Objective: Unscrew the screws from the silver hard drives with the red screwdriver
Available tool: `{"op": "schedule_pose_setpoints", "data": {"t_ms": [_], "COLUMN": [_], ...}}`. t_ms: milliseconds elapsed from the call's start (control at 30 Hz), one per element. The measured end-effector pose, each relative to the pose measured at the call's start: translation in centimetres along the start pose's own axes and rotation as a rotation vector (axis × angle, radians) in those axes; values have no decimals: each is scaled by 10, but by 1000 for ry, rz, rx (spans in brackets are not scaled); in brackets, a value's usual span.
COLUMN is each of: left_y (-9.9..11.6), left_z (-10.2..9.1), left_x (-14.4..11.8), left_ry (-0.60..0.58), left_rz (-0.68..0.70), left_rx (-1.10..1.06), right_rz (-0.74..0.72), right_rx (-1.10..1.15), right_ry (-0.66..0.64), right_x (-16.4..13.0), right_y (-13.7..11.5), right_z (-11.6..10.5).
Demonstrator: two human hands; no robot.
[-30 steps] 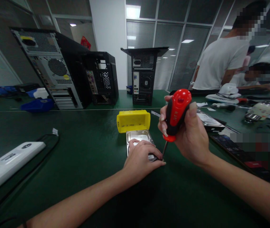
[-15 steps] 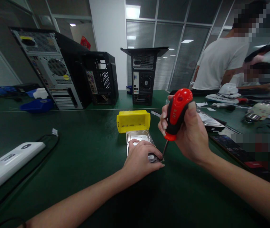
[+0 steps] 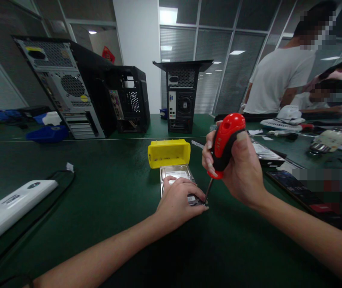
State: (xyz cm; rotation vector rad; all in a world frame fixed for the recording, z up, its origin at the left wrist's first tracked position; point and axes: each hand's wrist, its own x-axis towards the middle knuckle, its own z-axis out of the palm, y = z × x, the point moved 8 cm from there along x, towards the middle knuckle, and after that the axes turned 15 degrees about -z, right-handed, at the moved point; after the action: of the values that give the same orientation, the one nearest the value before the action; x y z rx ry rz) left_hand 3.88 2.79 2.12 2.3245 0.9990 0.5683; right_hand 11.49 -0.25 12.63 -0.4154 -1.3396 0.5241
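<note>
A silver hard drive (image 3: 175, 173) lies flat on the green table mat (image 3: 107, 192). My left hand (image 3: 177, 203) presses down on its near end, fingers spread over it. My right hand (image 3: 239, 168) grips a red and black screwdriver (image 3: 223, 143), held upright and tilted. Its thin shaft points down to the drive's near right corner, just beside my left fingertips. A yellow plastic bin (image 3: 169, 152) stands right behind the drive.
Three open black computer cases (image 3: 69, 90) (image 3: 129, 98) (image 3: 182, 96) stand at the back. A white power strip (image 3: 7, 208) with a black cable lies at the left. More drives and parts (image 3: 265, 154) lie at the right, where other people in white shirts (image 3: 279, 80) sit.
The screwdriver handle has turned and shifted slightly in my right hand; its tip stays at the drive's corner. My left hand has not moved. A person at the far right has shifted.
</note>
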Motion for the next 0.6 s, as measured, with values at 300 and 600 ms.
{"op": "schedule_pose_setpoints", "data": {"t_ms": [300,600], "left_y": [1,1], "left_z": [0,0], "left_x": [0,1], "left_ry": [-5,-11], "left_rz": [-2,-3], "left_rx": [-1,12], "right_rz": [-15,-6], "right_rx": [41,9], "right_ry": [-8,2], "right_x": [0,0], "right_y": [0,-1], "right_z": [1,1]}}
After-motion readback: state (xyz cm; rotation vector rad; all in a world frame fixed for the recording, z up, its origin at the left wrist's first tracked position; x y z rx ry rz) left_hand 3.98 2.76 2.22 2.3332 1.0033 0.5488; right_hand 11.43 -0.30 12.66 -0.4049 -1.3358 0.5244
